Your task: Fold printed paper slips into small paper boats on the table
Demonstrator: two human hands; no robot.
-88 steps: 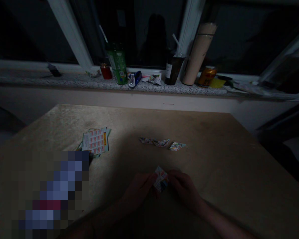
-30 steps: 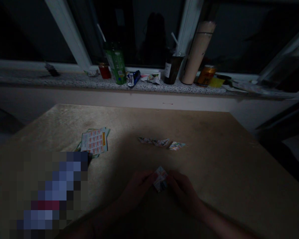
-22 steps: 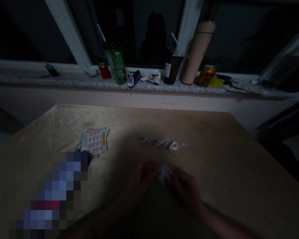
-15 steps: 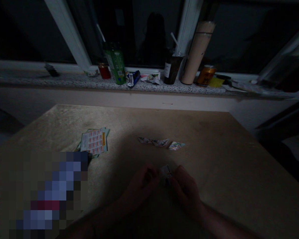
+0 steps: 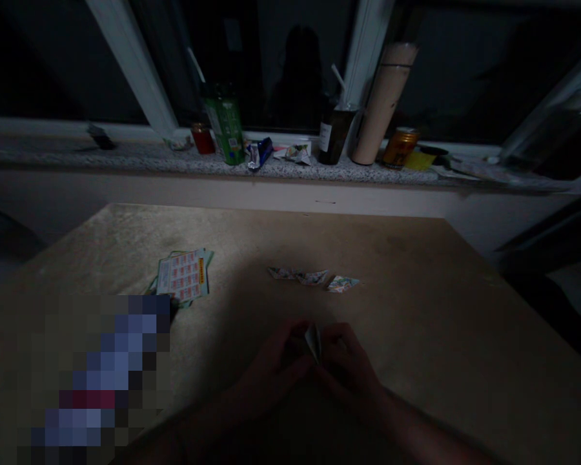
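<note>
Between my two hands is a small folded piece of paper (image 5: 314, 342), opened into a narrow pocket and held just above the table. My left hand (image 5: 288, 358) grips its left side and my right hand (image 5: 345, 361) its right side, fingers bent against it. Shadow hides much of the fingers. Beyond the hands, two small folded paper boats (image 5: 312, 278) lie touching in a row. A third paper boat (image 5: 343, 283) sits slightly apart at their right. To the left lies a stack of printed paper sheets (image 5: 181, 274).
The table (image 5: 401, 252) reaches to the wall under a window. Along the granite sill (image 5: 281, 169) stand a green cup (image 5: 225, 123), a dark drink cup (image 5: 336, 132), a tall pink flask (image 5: 385, 103) and an orange can (image 5: 401, 147). A pixelated patch (image 5: 111, 361) covers the lower left.
The paper has turned from showing its printed face to standing on edge with its fold spread. Both hands have shifted closer around it. The boats and the stack stay put.
</note>
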